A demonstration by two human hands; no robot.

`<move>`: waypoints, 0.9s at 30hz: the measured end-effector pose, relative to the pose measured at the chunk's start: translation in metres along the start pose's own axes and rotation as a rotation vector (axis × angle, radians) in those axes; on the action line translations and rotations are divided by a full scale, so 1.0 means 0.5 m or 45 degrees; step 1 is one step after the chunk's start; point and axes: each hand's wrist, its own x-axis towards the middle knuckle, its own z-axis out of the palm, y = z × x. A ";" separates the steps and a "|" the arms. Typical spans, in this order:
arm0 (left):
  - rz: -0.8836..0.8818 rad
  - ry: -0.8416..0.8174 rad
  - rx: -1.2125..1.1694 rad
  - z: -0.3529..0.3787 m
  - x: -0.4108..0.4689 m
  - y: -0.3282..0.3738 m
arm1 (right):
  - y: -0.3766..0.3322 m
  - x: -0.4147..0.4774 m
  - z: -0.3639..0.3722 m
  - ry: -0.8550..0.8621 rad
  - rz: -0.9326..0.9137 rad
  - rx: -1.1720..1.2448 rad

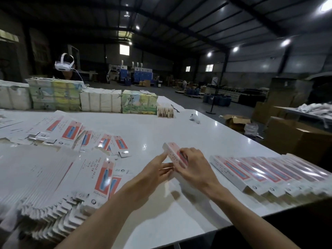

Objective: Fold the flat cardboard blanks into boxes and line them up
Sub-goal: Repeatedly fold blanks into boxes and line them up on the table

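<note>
Across the white table [161,130], which is filling most of the view, a fanned stack of flat blanks [45,177] is lying at the left, with looser blanks [71,133] spreading beyond it. Along the near right edge, a row of finished boxes [269,175] is sitting side by side, each touching the next. Between stack and row, the half-formed box [171,153] is tilting up, its far end pointing away. The right hand [195,168] is gripping it from above, fingers curling over its printed face. The left hand [152,174] is reaching in with fingers nearly straight, the index fingertip [164,156] touching the box's long side; whether the other fingers are pinching a small flap beneath is unclear. By my judgement, a side or flap is being closed. Too hard a push from that finger is risking a crease in the thin wall, and a slackening right grip is risking the box springing flat or dropping against the row's end, knocking the line askew.
</note>
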 end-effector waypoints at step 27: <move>0.196 0.018 0.374 -0.015 -0.001 -0.013 | -0.010 0.082 0.021 0.027 0.069 -0.319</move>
